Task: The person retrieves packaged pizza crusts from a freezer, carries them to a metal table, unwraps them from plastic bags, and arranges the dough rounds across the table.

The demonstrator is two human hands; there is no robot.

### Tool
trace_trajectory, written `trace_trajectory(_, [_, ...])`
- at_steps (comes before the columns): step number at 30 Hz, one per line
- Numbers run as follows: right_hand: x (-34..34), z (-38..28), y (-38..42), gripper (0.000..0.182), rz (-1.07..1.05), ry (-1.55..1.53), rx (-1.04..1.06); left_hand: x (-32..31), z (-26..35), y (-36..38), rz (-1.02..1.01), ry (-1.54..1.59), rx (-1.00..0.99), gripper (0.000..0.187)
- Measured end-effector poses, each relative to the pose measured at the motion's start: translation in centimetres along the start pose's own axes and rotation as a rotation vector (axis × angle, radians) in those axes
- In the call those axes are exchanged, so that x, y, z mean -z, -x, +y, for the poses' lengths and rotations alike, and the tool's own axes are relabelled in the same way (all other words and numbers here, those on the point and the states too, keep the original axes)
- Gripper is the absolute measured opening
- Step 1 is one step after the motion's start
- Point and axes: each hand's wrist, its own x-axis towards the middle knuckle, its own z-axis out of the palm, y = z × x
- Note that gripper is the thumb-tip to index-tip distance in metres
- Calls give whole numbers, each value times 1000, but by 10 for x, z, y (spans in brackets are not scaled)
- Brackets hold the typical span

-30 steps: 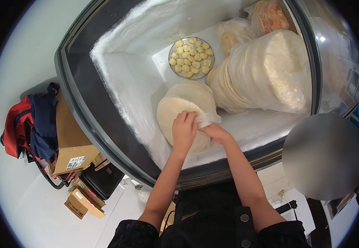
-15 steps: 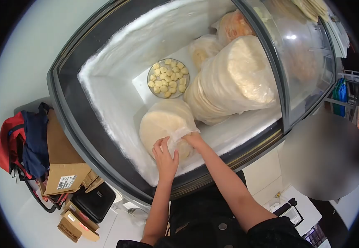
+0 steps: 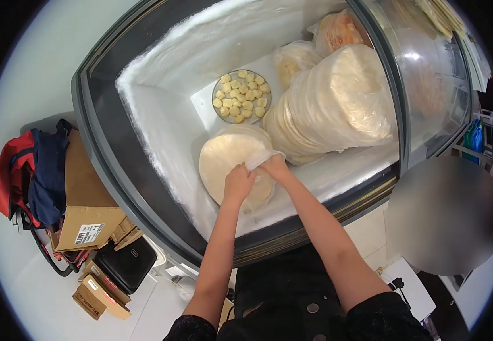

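Observation:
A stack of round, pale flatbreads [image 3: 223,159] in a clear plastic bag lies at the near side of the open chest freezer [image 3: 161,108]. Over its near right part, my left hand [image 3: 240,183] is closed on the gathered edge of the plastic bag [image 3: 264,156]. My right hand [image 3: 274,168] grips the same bag edge just to the right, its fingertips partly hidden by the plastic. Beyond the stack sits a round metal tray [image 3: 242,118] with many small pale dough pieces [image 3: 234,93] on it.
A larger bagged stack of flatbreads [image 3: 337,102] leans at the freezer's right, with smaller bags [image 3: 337,31] behind it. Frost lines the walls. A sliding glass lid [image 3: 428,79] covers the right end. Cardboard boxes [image 3: 90,193] and a red and navy bag [image 3: 30,170] stand outside, left.
My left hand has gone from spread fingers on the bag to a closed grip at its edge. My right hand still holds the bag. The whole view has shifted slightly.

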Motion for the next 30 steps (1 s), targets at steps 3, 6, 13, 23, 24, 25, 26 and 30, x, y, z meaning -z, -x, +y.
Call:
trace_trajectory(3, [6,-27,-4,57,-30,234,-46,7,7,-2,17,113,75,33])
trace_trajectory(6, [7,-62,-10,58,-33,258,-33,12,-2,-12,21,409,240,34])
trace_trajectory(13, [28,-88,-70,58,-279,468,-21,11,17,-25,35,1106,465,34])
trace_trajectory(23, [61,-36,-31,54,-235,84,-172,24,34,-46,502,-147,-98,36])
trace_trajectory(24, [64,-38,-29,54,-237,89,-175,33,42,-53,582,-193,-198,39])
trace_trajectory(25, [67,-42,-26,52,-250,25,-212,37,45,-59,658,-240,-298,43])
trace_trajectory(26, [70,-45,-22,49,-260,-40,-249,36,42,-65,653,-239,-296,43])
trace_trajectory(30, [96,-61,-13,45,-201,-6,-326,30,16,-81,456,10,-40,43])
